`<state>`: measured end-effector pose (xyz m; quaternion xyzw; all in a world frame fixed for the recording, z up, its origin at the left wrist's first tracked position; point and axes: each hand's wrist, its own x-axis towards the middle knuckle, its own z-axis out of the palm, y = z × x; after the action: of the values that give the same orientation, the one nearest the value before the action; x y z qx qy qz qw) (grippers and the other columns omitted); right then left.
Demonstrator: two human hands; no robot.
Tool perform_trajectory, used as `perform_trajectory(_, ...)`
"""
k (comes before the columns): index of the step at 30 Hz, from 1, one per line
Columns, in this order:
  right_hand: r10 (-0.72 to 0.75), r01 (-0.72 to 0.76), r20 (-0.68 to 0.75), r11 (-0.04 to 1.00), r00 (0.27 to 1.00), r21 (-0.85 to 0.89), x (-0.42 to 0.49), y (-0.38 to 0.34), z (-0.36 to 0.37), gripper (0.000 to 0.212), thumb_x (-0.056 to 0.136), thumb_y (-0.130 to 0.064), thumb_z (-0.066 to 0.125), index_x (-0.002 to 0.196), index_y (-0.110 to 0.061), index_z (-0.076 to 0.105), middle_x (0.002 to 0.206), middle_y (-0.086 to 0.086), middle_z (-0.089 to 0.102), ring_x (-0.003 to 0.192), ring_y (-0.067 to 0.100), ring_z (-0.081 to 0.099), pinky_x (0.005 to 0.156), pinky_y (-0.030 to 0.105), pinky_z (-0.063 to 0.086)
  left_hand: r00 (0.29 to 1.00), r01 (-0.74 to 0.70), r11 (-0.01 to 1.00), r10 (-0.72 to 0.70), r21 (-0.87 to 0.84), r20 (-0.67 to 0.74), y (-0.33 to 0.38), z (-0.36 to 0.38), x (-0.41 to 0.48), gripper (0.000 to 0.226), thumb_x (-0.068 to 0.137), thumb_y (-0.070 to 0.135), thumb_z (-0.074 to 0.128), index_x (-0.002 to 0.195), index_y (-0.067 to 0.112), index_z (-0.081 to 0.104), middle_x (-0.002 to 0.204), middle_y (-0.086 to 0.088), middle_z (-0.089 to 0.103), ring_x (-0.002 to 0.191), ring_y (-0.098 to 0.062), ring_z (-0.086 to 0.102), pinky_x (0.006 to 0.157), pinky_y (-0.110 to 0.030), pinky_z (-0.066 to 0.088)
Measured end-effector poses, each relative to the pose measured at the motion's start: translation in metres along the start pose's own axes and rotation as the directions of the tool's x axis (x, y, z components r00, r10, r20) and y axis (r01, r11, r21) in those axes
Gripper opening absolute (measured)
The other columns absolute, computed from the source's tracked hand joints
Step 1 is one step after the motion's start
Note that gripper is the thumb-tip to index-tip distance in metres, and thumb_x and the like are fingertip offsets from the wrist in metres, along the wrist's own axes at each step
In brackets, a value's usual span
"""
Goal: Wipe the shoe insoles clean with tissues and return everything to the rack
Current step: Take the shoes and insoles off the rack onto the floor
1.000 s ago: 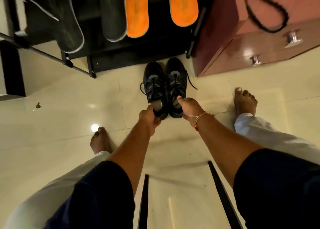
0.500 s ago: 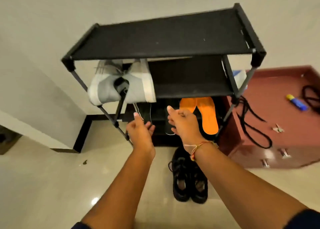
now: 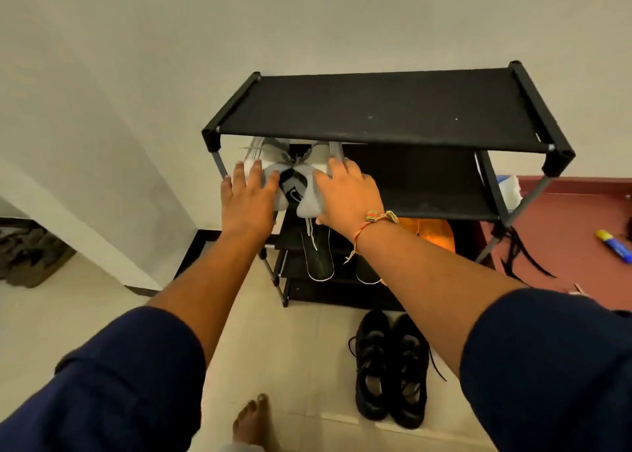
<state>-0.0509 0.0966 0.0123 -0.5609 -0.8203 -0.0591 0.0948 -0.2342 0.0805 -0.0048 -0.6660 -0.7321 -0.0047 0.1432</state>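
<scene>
My left hand (image 3: 248,202) lies with straight, spread fingers on the heel of the left grey-and-white fabric sneaker (image 3: 255,159). My right hand (image 3: 345,195) is spread over the right grey-and-white sneaker (image 3: 309,203), thumb at its lower edge; I cannot tell if it grips. Both sneakers sit on the second shelf of the black fabric-shelved rack (image 3: 376,109), above dark white-edged insoles (image 3: 319,258) and, further right, orange insoles (image 3: 436,232).

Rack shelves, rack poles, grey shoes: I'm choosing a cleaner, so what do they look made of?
Shelves: likely black fabric stretched flat, matte, with dusty specks and no glare. Poles: probably grey metal tubes, smooth with a slight sheen, set in black, apparently plastic corner joints. Grey shoes: seemingly soft textile uppers, matte; weave too blurred to tell.
</scene>
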Motion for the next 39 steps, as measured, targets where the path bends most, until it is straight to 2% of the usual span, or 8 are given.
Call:
perform_trajectory(3, -0.042, 0.049, 0.09, 0.995, 0.995, -0.084, 0.004, -0.003, 0.015, 0.088, 0.073, -0.041, 0.082, 0.146, -0.025, 0.035, 0.156, 0.013, 0.026, 0.142, 0.037, 0.027, 0.103, 0.051, 0.043, 0.994, -0.097, 0.991, 0.092, 0.089, 0.053, -0.011, 0.009, 0.008, 0.107, 0.074, 0.032, 0.086, 0.155, 0.026, 0.016, 0.161, -0.013, 0.021, 0.15, -0.039, 0.014, 0.121, -0.053, 0.021)
perform_trajectory(6, -0.065, 0.073, 0.064, 0.989, 0.996, -0.132, 0.003, -0.004, 0.029, 0.087, 0.083, -0.031, 0.076, 0.153, -0.023, 0.025, 0.158, 0.017, 0.021, 0.144, 0.041, 0.023, 0.101, 0.049, 0.046, 0.988, -0.153, 0.979, 0.151, 0.131, 0.028, -0.015, 0.016, 0.012, 0.103, 0.078, 0.027, 0.082, 0.156, 0.023, 0.014, 0.161, -0.015, 0.02, 0.15, -0.039, 0.016, 0.12, -0.051, 0.023)
perform_trajectory(11, -0.091, 0.099, 0.049, 0.979, 0.995, -0.18, 0.0, -0.002, 0.034, 0.075, 0.095, -0.021, 0.059, 0.156, -0.022, 0.016, 0.16, 0.023, 0.016, 0.144, 0.048, 0.019, 0.101, 0.05, 0.046, 0.979, -0.194, 0.959, 0.203, 0.205, -0.022, -0.012, 0.022, 0.016, 0.087, 0.081, 0.02, 0.078, 0.153, 0.022, 0.028, 0.157, -0.018, 0.029, 0.144, -0.043, 0.028, 0.115, -0.053, 0.033)
perform_trajectory(16, -0.091, 0.096, 0.037, 0.983, 0.995, -0.159, -0.005, -0.002, 0.034, 0.074, 0.095, -0.024, 0.059, 0.155, -0.031, 0.016, 0.159, 0.024, 0.019, 0.142, 0.051, 0.023, 0.094, 0.051, 0.05, 0.978, -0.203, 0.957, 0.209, 0.207, -0.01, -0.017, 0.02, 0.009, 0.078, 0.081, 0.02, 0.078, 0.147, 0.021, 0.036, 0.152, -0.022, 0.037, 0.138, -0.046, 0.037, 0.107, -0.056, 0.04)
perform_trajectory(25, -0.042, 0.041, -0.009, 0.996, 0.999, -0.079, -0.047, 0.003, 0.003, 0.071, 0.092, -0.044, 0.057, 0.152, -0.039, 0.018, 0.158, 0.018, 0.027, 0.14, 0.043, 0.032, 0.087, 0.048, 0.053, 0.988, -0.119, 0.991, 0.112, -0.063, -0.108, -0.017, -0.006, -0.05, 0.048, 0.098, 0.034, 0.059, 0.141, 0.02, 0.044, 0.15, -0.019, 0.045, 0.134, -0.045, 0.046, 0.098, -0.057, 0.048)
perform_trajectory(30, 0.092, -0.085, -0.064, 0.991, 0.994, 0.104, -0.089, 0.006, -0.018, 0.069, 0.087, -0.05, 0.06, 0.147, -0.038, 0.026, 0.148, 0.013, 0.04, 0.126, 0.036, 0.048, 0.077, 0.044, 0.058, 0.989, -0.06, 0.964, 0.022, -0.258, -0.149, -0.002, -0.03, -0.1, 0.048, 0.097, 0.041, 0.058, 0.139, 0.02, 0.048, 0.145, -0.015, 0.052, 0.124, -0.038, 0.055, 0.091, -0.053, 0.055)
perform_trajectory(35, 0.196, -0.15, -0.121, 0.939, 0.973, 0.309, -0.14, 0.008, -0.043, 0.064, 0.085, -0.053, 0.057, 0.141, -0.035, 0.033, 0.12, 0.002, 0.055, 0.096, 0.023, 0.061, 0.062, 0.032, 0.056, 0.975, 0.002, 0.824, -0.127, -0.567, -0.18, 0.022, -0.065, -0.16, 0.049, 0.094, 0.036, 0.064, 0.138, 0.021, 0.05, 0.137, -0.006, 0.059, 0.119, -0.026, 0.059, 0.094, -0.045, 0.055)
perform_trajectory(39, 0.294, -0.193, -0.102, 0.813, 0.95, 0.549, -0.192, 0.001, -0.06, 0.061, 0.08, -0.05, 0.061, 0.136, -0.036, 0.04, 0.117, -0.007, 0.059, 0.095, 0.018, 0.062, 0.064, 0.035, 0.056, 0.955, 0.066, 0.657, -0.26, -0.751, -0.144, 0.037, -0.087, -0.21, 0.048, 0.092, 0.037, 0.068, 0.136, 0.025, 0.052, 0.125, 0.006, 0.062, 0.107, -0.013, 0.06, 0.086, -0.034, 0.055)
